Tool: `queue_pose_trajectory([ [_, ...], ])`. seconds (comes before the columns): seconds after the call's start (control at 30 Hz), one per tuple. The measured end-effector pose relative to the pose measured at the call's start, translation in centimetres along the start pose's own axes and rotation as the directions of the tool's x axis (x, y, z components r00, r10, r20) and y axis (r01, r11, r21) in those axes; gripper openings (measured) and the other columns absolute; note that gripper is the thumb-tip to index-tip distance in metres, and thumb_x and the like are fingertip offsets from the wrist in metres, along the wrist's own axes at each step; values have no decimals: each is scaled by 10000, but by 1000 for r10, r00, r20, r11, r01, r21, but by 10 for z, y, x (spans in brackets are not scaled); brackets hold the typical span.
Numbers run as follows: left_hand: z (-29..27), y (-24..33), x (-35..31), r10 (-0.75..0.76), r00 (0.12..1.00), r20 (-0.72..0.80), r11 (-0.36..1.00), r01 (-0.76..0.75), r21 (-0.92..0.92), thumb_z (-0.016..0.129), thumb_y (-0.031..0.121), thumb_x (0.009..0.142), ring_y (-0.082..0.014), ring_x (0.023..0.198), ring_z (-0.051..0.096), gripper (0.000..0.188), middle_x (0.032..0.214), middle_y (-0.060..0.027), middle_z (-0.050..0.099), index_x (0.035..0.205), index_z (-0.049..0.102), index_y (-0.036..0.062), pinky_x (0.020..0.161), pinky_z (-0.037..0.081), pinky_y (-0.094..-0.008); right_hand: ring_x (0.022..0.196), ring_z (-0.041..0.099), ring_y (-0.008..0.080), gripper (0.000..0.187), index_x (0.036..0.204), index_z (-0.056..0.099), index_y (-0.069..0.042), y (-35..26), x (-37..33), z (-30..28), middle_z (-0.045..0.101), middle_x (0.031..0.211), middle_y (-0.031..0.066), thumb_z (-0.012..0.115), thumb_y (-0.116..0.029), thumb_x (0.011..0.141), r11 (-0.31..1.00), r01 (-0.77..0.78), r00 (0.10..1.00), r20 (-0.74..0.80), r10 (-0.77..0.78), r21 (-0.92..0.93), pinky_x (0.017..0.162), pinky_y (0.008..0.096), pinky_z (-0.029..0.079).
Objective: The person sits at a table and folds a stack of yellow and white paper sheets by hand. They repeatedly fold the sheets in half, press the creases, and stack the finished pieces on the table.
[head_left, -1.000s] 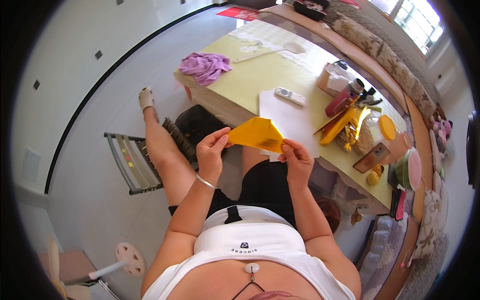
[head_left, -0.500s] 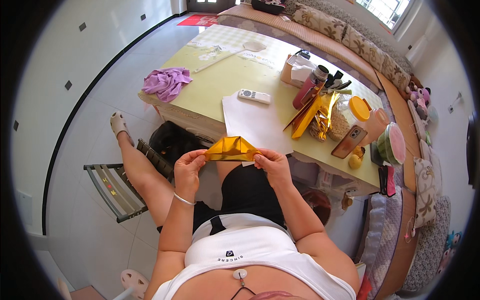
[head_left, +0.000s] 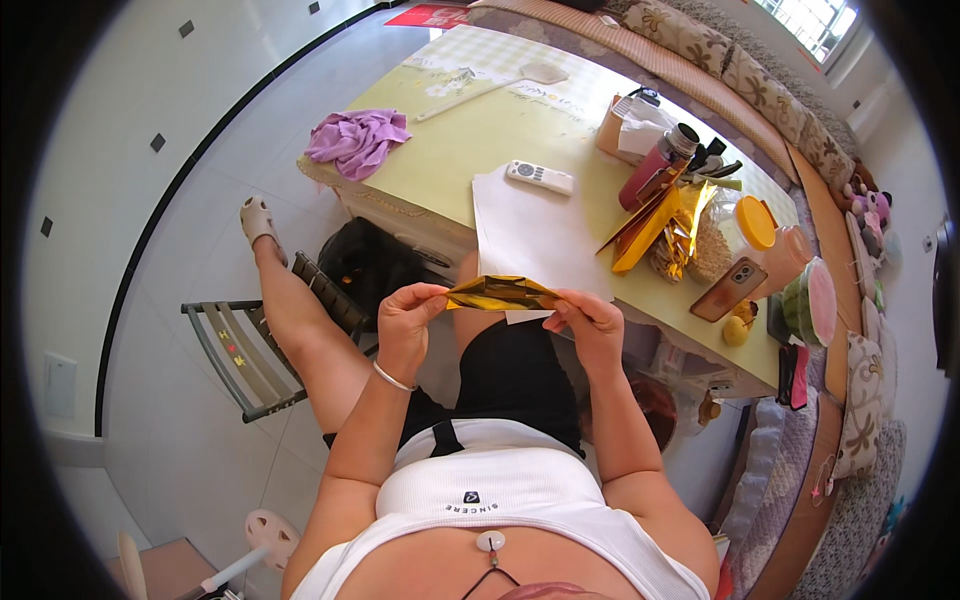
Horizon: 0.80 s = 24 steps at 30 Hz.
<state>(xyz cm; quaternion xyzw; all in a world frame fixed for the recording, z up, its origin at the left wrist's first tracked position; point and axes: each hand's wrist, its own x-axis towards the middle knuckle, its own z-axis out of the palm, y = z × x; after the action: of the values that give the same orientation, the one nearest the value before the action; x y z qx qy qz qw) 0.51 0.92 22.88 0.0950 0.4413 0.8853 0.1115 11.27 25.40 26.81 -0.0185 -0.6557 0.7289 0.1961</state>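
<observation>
At far left a folding stool stands on the floor, its right part partly hidden behind the person's leg. Right of it, a black thing sits by the table, too dark to make out. A crumpled purple cloth lies at the table's left corner, its folds hiding its shape. The left hand pinches the left end of a gold foil, covering that tip; the foil stretches level above the person's lap, its underside out of sight. Behind it, the paper has its near edge partly covered, with a remote on top. The right hand grips the foil's other end, hiding it between thumb and fingers. Farther right, gold sheets overlap a bottle, a phone blocks part of a jar, and the sofa runs out of view.
</observation>
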Motion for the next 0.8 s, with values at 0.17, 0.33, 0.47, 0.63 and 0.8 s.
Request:
queue_pose_trajectory([
  [0.17,10,12,-2,67,996,63,976,-79,204,715,-107,832,-137,857,664,147,932,-71,730,947,748,-21,797,538,-249,849,712,153,211,1120,712,21,-7,5,-8,710,1007,92,551,58,988,990,115,991,74,-109,-83,774,254,572],
  [0.33,30,20,0,374,873,312,551,-480,683,767,-93,741,-166,771,631,177,848,-70,699,870,722,20,702,503,-278,882,717,152,211,1108,711,17,-8,9,-16,709,1034,83,537,56,996,989,125,992,33,-123,-82,795,260,572],
  [0.47,44,16,10,379,828,414,443,-555,705,791,-44,718,-187,667,601,170,731,-72,624,810,674,39,600,470,-293,905,711,155,243,1202,667,15,2,14,-31,691,1146,105,546,49,993,993,89,996,17,-88,-83,816,261,567],
  [0.63,79,1,36,371,821,433,459,-568,683,747,-57,794,-97,584,518,136,733,-32,598,836,652,30,550,417,-225,939,669,119,384,1362,550,4,8,26,-50,650,1225,99,539,44,981,986,114,946,-289,-145,-123,832,257,538],
  [0.8,114,-27,80,416,800,432,450,-594,667,729,-58,799,-124,590,548,146,748,-54,612,855,638,41,547,442,-252,960,623,111,335,1302,590,20,10,30,-76,649,1100,54,572,18,967,912,28,854,-465,-235,-409,859,247,503],
])
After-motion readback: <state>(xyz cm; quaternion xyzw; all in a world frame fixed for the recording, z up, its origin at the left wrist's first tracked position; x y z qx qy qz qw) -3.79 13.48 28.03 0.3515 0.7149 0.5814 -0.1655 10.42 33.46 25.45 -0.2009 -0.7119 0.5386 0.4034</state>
